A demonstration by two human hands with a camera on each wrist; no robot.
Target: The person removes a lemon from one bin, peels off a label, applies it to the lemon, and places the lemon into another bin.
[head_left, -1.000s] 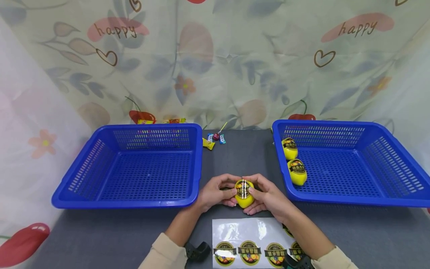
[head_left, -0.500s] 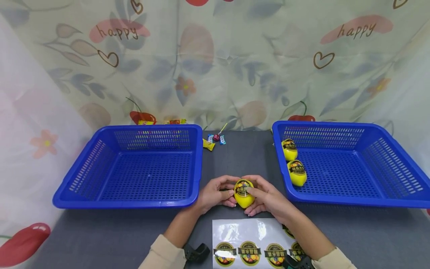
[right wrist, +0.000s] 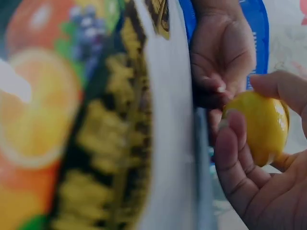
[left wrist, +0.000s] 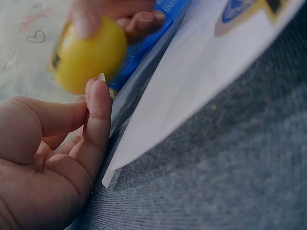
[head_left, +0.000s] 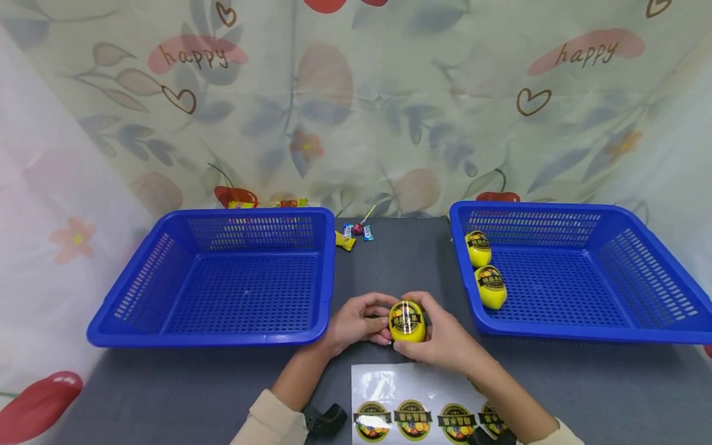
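Observation:
A yellow lemon (head_left: 408, 335), wearing a round black-and-gold label (head_left: 406, 317) on its upper side, is gripped by my right hand (head_left: 445, 339) between the thumb and fingers. My left hand (head_left: 356, 321) lies just left of it, fingers loosely bent. In the left wrist view the lemon (left wrist: 93, 55) shows beyond the left fingertips (left wrist: 100, 91), which hold nothing visible. The right wrist view has the right fingers (right wrist: 230, 153) curled round the fruit (right wrist: 266, 122). Below both hands, a white sticker sheet (head_left: 384, 380) carries several similar round labels, partly covered by the right forearm.
Two labelled lemons, an upper one (head_left: 478, 249) and a lower one (head_left: 492, 290), sit along the left wall of the right blue basket (head_left: 562, 331). Another blue basket (head_left: 222, 339) stands at left. A lollipop (head_left: 358, 229) and wrapped candies (head_left: 345, 241) lie behind, between the baskets.
The right hand's thumb has moved off the label to the lemon's near side. The lemon has turned and shifted slightly right, away from the left fingers, which have stayed nearly still.

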